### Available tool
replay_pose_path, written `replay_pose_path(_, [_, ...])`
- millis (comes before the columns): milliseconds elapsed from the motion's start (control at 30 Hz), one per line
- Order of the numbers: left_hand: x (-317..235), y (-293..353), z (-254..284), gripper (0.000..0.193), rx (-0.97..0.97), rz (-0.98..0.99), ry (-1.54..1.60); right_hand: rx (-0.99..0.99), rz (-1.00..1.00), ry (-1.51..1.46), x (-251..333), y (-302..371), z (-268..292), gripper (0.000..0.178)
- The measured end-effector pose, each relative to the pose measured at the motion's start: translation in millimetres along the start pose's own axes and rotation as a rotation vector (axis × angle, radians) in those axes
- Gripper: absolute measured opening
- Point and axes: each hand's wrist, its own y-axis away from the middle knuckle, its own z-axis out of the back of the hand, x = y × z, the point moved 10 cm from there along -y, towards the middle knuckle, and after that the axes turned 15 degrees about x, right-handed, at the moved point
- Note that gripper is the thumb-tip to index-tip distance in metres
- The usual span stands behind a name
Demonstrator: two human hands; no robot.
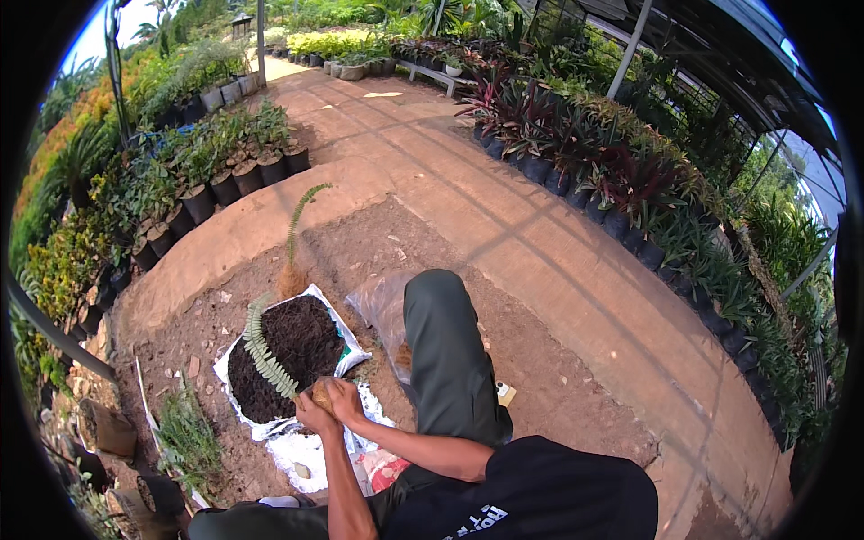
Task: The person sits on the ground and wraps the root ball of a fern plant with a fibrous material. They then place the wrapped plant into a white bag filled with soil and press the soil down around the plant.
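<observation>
Left hand: the left hand [314, 416] is curled shut round the brown root base [321, 393] of a small cycad-like seedling, gripping it from below and the left.
Right hand: the right hand [346, 401] is closed over the same root base from the right, fingers wrapped across its top; both hands touch each other there.
Seedling: its one green frond [263, 349] runs up and left from the hands, lying across the dark soil.
Soil: a heap of dark potting mix [292, 351] sits on an opened white sack [339, 329] spread flat on the ground, just beside the hands.
Second plant: another seedling [295, 247] stands upright at the far edge of the sack, bulb in the dirt and frond curving overhead.
Leg: the person's knee in green trousers [443, 355] is bent up just right of the hands, with a clear plastic bag [382, 310] behind it.
Surroundings: bare earth here, then a paved path [504, 198] lined with rows of potted plants [225, 175] on either side.
Risk: I'd judge the frond the weak point; twisting the base hard between two tight fists could snap or crease it at the crown, and the leaflets dragging through the soil could tear.
Risk two: crumbs of root material could break off under that much squeeze.
</observation>
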Motion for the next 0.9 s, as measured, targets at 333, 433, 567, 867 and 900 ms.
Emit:
replay_pose_path(333, [35, -17, 48, 0.041, -0.119, 0.171, 0.336, 0.147, 0.315, 0.292, 48, 18, -35, 0.056])
replay_pose_path(433, [33, -12, 44, 0.043, -0.169, 0.165, 0.156, 0.095, 0.237, 0.185, 34, 18, -24, 0.049])
replay_pose_path(567, [30, -11, 41, 0.039, -0.114, 0.134, 0.159, 0.060, 0.222, 0.111, 43, 23, -18, 0.037])
replay_pose_path(867, [-28, -2, -17, 0.035, 0.167, -0.066, 0.340, 0.129, 0.008, -0.188, 19, -3, -10, 0.030])
replay_pose_path(900, [-27, -1, -19, 0.036, 0.184, -0.056, 0.343, 0.077, -0.004, -0.225, 15, 0, -9, 0.029])
